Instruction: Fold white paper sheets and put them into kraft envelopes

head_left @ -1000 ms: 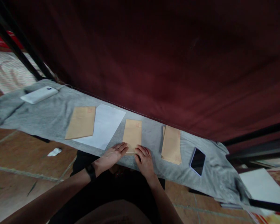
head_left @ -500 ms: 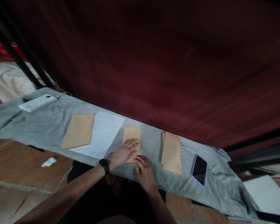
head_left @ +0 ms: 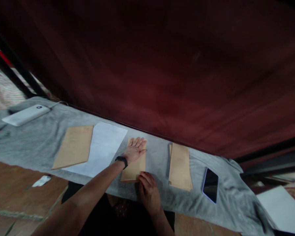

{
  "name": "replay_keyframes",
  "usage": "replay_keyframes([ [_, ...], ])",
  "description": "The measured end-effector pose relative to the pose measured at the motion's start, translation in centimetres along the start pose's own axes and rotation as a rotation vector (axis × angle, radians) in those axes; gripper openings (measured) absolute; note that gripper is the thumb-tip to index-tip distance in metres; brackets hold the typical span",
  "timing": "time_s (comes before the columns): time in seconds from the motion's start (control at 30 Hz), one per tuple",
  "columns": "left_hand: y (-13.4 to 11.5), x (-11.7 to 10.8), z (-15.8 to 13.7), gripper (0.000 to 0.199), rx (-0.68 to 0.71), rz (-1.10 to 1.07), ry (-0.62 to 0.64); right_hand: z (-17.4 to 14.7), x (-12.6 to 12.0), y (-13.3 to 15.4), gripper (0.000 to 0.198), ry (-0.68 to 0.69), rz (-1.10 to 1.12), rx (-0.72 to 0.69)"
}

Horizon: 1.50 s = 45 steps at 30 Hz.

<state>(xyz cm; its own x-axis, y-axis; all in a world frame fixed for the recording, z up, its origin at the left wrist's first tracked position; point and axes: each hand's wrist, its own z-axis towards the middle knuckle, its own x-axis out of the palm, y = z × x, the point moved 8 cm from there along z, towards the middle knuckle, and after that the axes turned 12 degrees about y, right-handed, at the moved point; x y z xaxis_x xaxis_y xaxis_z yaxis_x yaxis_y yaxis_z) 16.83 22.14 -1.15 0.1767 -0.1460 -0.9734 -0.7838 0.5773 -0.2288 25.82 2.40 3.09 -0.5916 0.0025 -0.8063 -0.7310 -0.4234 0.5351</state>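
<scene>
1. Two bare hands are at the middle envelope (head_left: 132,171) in my head view, and I place everything else by that envelope. It lies on the grey cloth (head_left: 159,157).
2. I see the left hand (head_left: 135,150) palm down over the far part of the middle envelope, fingers spread, gripping nothing; a black wristband (head_left: 122,161) circles its wrist.
3. I see the right hand (head_left: 148,190) curled at the middle envelope's near right corner, fingertips touching it; whether they pinch the edge, I cannot tell.
4. Just left of the middle envelope I have a white sheet (head_left: 105,147), partly covered by a brown envelope (head_left: 73,147).
5. Well left of it lies a white oblong device (head_left: 26,116).
6. Right of it I see stacked envelopes (head_left: 180,165), slightly fanned, then a dark-screened phone (head_left: 210,185).
7. Beyond it hangs a dark red curtain (head_left: 157,82).
</scene>
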Motion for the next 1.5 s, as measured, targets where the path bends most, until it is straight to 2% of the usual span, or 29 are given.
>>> replay_keyframes([
  [0.13,-0.8,0.4,-0.9,0.059,0.089,-0.018,0.042,0.1,0.0,0.0,0.037,0.006,-0.002,0.003],
  [0.37,-3.1,1.3,-4.7,0.058,0.222,-0.041,0.108,-0.2,0.8,-0.6,0.033,0.026,-0.034,0.037],
  [0.57,-4.8,1.0,-8.2,0.056,0.313,-0.068,0.139,-0.3,1.1,-0.7,0.034,0.02,-0.036,0.038],
  [0.77,-6.5,-0.1,-11.8,0.056,0.379,-0.12,0.099,-0.4,1.2,-0.7,0.036,0.041,-0.071,0.034],
  [1.0,-6.9,0.5,-15.2,0.06,0.331,-0.089,0.08,-0.5,1.0,-0.6,0.034,0.041,-0.053,0.002],
  [1.3,-5.6,0.7,-18.1,0.044,0.104,-0.1,-0.052,-0.9,1.0,-1.1,0.031,0.045,0.0,0.023],
  [1.5,-5.9,0.4,-18.3,0.041,0.17,-0.06,-0.052,1.0,-0.1,-2.1,0.033,0.044,0.069,0.034],
])
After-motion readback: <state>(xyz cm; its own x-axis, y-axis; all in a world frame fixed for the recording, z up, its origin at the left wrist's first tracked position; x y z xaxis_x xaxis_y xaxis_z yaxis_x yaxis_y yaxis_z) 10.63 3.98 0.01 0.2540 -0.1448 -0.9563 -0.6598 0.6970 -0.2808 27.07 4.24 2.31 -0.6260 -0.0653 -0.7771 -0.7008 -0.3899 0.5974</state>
